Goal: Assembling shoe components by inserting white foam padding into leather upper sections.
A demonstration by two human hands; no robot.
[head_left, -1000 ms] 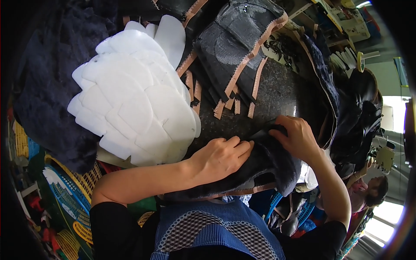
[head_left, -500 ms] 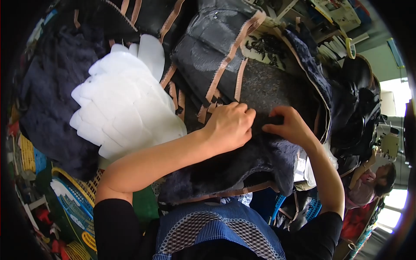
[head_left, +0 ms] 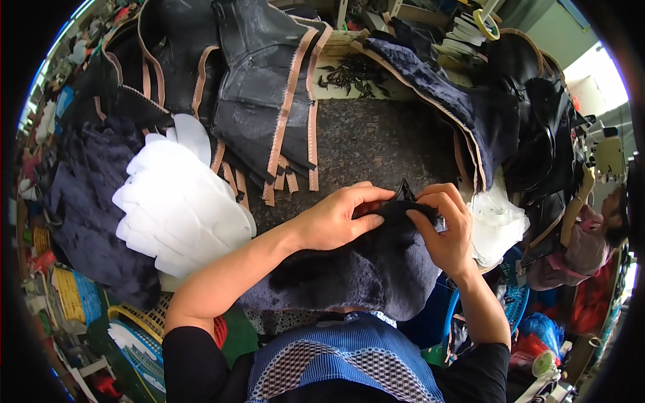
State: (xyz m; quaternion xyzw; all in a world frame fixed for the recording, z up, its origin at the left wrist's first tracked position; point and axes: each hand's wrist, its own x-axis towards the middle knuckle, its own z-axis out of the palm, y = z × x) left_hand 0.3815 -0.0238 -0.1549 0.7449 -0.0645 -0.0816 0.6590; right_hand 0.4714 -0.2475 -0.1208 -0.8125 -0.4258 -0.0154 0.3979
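Observation:
A dark fur-lined piece (head_left: 376, 269) hangs over the front edge of the dark speckled worktop (head_left: 369, 144). My left hand (head_left: 346, 216) pinches its upper edge between thumb and fingers. Close beside it, my right hand (head_left: 447, 225) grips the same edge, thumb toward the fingers. A small black folded tip sticks up between the two hands. To the left lies a fanned stack of white shaped inserts (head_left: 178, 198). Beyond my hands are black leather pieces with tan edging strips (head_left: 265, 101).
Dark fur pieces (head_left: 97, 195) are heaped at far left. A fur-lined piece (head_left: 430, 87) and black leather items (head_left: 537, 121) lie at right, near a white translucent bag (head_left: 497, 225). Baskets (head_left: 138, 349) stand lower left. Another person (head_left: 581, 248) sits at far right.
My hands have come together on the fur-lined piece, whose upper edge is now raised and pinched. The right hand has closed from a looser curl. The view has shifted, showing more worktop.

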